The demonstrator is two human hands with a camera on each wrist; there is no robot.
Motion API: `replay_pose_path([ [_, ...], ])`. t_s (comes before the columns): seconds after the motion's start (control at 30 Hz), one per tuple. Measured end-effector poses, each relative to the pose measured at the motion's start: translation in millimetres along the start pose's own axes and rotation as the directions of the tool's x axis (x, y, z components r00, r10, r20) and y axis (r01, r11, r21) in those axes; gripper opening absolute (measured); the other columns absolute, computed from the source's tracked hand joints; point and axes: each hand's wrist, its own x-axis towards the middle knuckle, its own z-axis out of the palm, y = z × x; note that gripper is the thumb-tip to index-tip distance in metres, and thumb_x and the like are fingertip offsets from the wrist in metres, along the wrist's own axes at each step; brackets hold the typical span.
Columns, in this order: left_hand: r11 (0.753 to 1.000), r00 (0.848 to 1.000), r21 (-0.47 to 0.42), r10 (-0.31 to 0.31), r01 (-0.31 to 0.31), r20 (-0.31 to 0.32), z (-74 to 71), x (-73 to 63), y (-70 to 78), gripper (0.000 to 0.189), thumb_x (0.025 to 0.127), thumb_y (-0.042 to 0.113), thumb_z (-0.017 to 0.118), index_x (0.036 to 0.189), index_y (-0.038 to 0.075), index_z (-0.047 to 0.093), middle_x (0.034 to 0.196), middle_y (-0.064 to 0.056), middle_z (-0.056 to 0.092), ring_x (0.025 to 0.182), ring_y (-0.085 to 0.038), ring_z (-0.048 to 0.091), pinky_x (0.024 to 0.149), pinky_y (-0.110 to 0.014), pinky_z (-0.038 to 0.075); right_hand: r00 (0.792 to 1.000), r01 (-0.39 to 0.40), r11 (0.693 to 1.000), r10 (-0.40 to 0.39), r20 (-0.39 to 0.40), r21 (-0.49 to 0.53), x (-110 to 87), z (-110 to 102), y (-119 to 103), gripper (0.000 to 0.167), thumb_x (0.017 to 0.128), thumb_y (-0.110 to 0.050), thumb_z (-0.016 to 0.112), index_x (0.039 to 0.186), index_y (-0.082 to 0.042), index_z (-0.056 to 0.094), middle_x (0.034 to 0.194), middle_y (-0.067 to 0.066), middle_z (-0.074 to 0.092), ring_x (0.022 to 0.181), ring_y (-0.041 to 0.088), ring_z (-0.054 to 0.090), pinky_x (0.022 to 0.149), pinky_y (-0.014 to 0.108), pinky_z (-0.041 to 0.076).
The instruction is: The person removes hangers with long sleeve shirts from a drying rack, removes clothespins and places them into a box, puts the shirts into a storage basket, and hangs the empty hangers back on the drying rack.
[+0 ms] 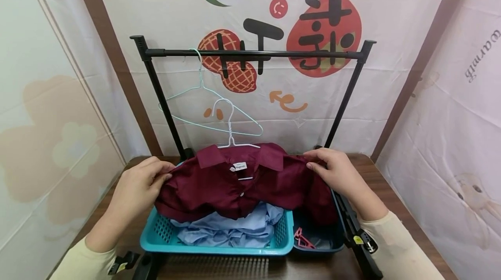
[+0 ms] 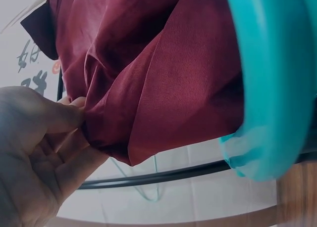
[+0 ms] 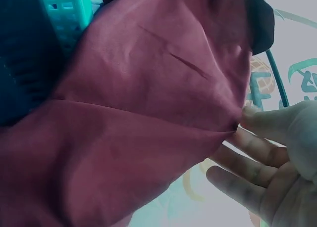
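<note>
A maroon collared shirt with a white label inside its neck hangs spread over the baskets. The white wire hanger sits in its collar, its hook standing up free of the rack's bar. My left hand pinches the shirt at its left shoulder; in the left wrist view the thumb and fingers grip a fold of the cloth. At the opposite shoulder, my right hand pinches the fabric, and the right wrist view shows the thumb and index finger meeting at a gathered point.
A black garment rack stands behind, with a light-blue hanger on its bar. Below the shirt, a teal basket holds blue cloth. Beside it a dark blue basket contains a pink clip. Both are on a wooden table.
</note>
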Motion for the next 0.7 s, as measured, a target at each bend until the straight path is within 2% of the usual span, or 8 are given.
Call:
replay_pose_path([
  [0.23,1.000,1.000,0.004,0.001,-0.001,-0.001,1.4,1.4,0.1,0.021,0.082,0.002,0.083,0.093,0.019,0.076,0.087,0.008,0.066,0.073,-0.010,0.059,0.061,-0.036,0.048,0.998,0.047,0.999,-0.048,-0.037,-0.020,-2.9,5.2,0.8,0.020,0.093,-0.004,0.074,0.109,-0.015,0.079,0.104,-0.001,0.075,0.094,0.015,0.069,0.079,0.038,0.057],
  [0.5,1.000,1.000,0.006,0.011,-0.011,-0.008,2.2,3.8,0.8,0.022,0.081,0.002,0.084,0.093,0.019,0.075,0.085,0.009,0.065,0.070,-0.009,0.055,0.060,-0.034,0.046,0.998,0.006,1.000,-0.005,-0.068,0.012,-5.4,9.6,-0.7,0.026,0.093,0.000,0.073,0.111,-0.018,0.079,0.108,-0.001,0.075,0.101,0.016,0.069,0.083,0.039,0.057],
  [0.7,1.000,1.000,-0.001,0.021,-0.021,0.001,1.3,5.6,3.3,0.022,0.081,0.002,0.084,0.093,0.019,0.075,0.085,0.010,0.065,0.071,-0.008,0.056,0.060,-0.033,0.047,0.996,-0.043,0.998,0.045,-0.082,0.035,-8.4,10.9,-0.8,0.025,0.092,0.000,0.074,0.106,-0.020,0.080,0.106,-0.002,0.075,0.097,0.015,0.069,0.080,0.037,0.057],
])
